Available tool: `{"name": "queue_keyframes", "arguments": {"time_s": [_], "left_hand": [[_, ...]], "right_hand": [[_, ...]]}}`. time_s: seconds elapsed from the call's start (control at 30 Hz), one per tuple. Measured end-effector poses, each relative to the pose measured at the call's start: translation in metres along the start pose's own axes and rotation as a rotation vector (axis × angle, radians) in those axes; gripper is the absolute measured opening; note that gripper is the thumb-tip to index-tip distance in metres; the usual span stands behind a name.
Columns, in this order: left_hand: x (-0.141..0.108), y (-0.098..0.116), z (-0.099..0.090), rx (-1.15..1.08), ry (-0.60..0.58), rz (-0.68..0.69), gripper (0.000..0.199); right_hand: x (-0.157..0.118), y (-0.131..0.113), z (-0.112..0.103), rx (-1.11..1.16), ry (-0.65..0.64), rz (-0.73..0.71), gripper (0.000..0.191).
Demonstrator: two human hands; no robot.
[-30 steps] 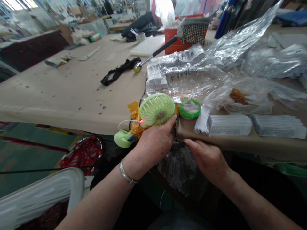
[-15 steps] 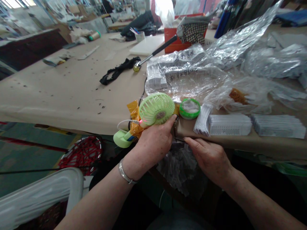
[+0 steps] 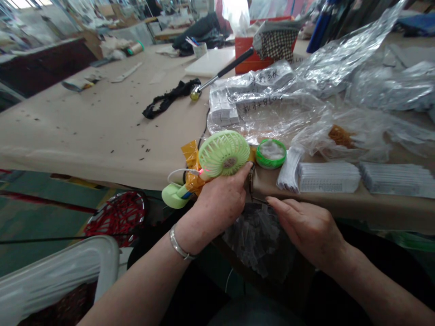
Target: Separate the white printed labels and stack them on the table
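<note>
At the table's front edge my left hand is closed, its fingertip against a small brownish metal piece. What lies inside the fingers is hidden. Just to the right, my right hand pinches a thin dark strip that runs toward that metal piece; its kind is too small to tell. Directly behind my left hand stands a light green handheld fan, with orange tape around its handle and a white cable plugged in. Below the hands hangs a clear bag with many translucent scraps.
Stacks of printed paper labels lie along the front edge, beside a green-rimmed round container. Behind are clear plastic bags, a black-handled tool and a red box. A white tub stands lower left.
My right hand has moved slightly to the right, away from my left hand, still pinching the thin strip. My left hand keeps its place beside the fan.
</note>
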State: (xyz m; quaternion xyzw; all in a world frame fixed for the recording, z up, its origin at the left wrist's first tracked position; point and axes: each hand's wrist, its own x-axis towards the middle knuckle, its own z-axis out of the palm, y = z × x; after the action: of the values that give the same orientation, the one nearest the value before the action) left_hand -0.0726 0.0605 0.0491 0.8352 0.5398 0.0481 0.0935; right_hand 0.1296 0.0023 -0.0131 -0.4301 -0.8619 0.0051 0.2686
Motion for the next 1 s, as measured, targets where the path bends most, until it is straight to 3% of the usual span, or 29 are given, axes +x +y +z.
{"name": "queue_keyframes", "arguments": {"time_s": [0.17, 0.47, 0.6, 0.8, 1.0], "left_hand": [[-0.001, -0.001, 0.0, 0.013, -0.021, -0.006, 0.055], [-0.001, -0.003, 0.001, -0.004, -0.005, 0.033, 0.058], [-0.001, -0.004, 0.003, -0.003, 0.034, 0.059, 0.056], [-0.001, -0.005, 0.005, 0.026, 0.046, 0.078, 0.056], [-0.002, -0.006, 0.005, 0.036, 0.039, 0.071, 0.056]], "right_hand": [[0.014, 0.002, -0.016, -0.132, -0.094, -0.048, 0.033], [0.042, -0.016, -0.051, -0.263, -0.316, -0.167, 0.032], [0.043, -0.012, -0.052, -0.198, -0.381, -0.097, 0.03], [0.031, -0.009, -0.036, -0.033, -0.388, 0.165, 0.014], [0.026, -0.007, -0.024, 0.105, -0.305, 0.233, 0.015]]}}
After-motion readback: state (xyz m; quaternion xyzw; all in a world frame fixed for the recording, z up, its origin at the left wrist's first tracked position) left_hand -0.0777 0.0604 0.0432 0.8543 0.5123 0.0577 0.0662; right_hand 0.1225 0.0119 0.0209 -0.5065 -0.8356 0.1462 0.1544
